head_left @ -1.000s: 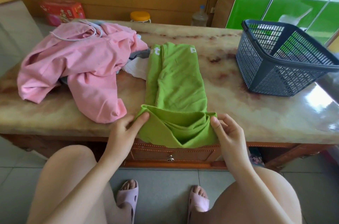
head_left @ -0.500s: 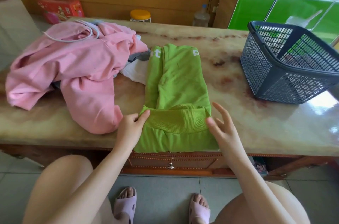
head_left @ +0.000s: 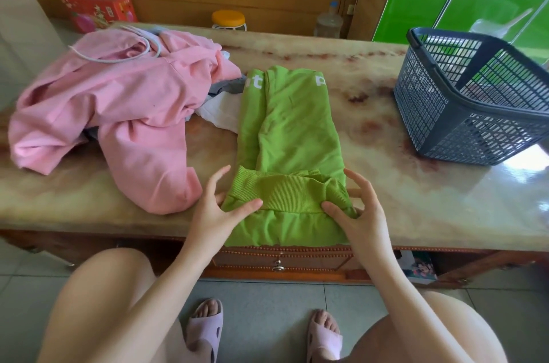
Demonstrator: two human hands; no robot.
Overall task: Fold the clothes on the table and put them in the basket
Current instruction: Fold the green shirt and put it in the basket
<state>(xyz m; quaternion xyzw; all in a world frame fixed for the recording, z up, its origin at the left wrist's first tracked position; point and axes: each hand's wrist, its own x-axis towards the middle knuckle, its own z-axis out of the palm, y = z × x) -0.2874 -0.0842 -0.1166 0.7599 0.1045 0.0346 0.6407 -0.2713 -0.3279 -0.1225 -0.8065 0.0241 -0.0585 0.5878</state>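
One green sweatshirt (head_left: 291, 136) is lying as a narrow strip at the middle of the table's (head_left: 416, 199) near edge, with its white-lettered end pointing toward the far edge. Its ribbed hem is now lying turned up over the body of the strip. A second ago that hem was hanging open past the near edge, lifted between the fingers. The first crosswise fold is looking done, though a folded lip is drooping slightly over the near edge.

The left hand (head_left: 219, 208) is holding the left end of the ribbed band, with the thumb lying on top, the lower fingers tucking in at the cloth's edge and the index finger lifting clear. The right hand (head_left: 353, 214) is mirroring it at the right end. Half a second ago both hands were resting flat and open beside the fold. The thumbs coming over it are suggesting a fresh grip for another fold away from the body.

The strip is looking too long to go in yet, and the basket (head_left: 463, 113) is standing well apart at the table's right end.

Waiting on the left half is a heaped pink hoodie (head_left: 118, 113), with a white cloth (head_left: 224, 113) poking out from under it and touching the sweatshirt's left side.
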